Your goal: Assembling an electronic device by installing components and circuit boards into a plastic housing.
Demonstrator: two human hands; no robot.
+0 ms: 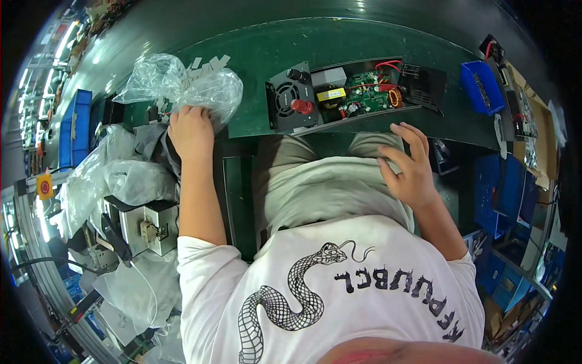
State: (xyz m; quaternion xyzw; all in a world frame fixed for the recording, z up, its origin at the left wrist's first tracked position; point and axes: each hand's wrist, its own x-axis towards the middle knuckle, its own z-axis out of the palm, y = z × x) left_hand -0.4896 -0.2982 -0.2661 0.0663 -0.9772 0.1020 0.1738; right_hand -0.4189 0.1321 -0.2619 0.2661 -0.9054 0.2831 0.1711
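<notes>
At the near edge of a clear plastic bag (212,91), the fingers of my left hand (191,134) are curled together. Their tips are hidden, so what they grip cannot be made out. My right hand (410,167) hovers above my lap, just off the bench's front edge, fingers apart and holding nothing. In front of me lies an opened electronic device (351,94) in a black housing. Its near end panel (284,100) at the left carries a fan grille, one red and one black terminal. A green circuit board (370,91) with a copper coil and red wires shows inside.
Small pale pieces (209,64) lie behind the bag on the green bench (254,54). A blue bin (482,87) of small parts stands at the right. On the left, plastic-wrapped items (130,176) and a metal box (151,227) crowd beside my arm.
</notes>
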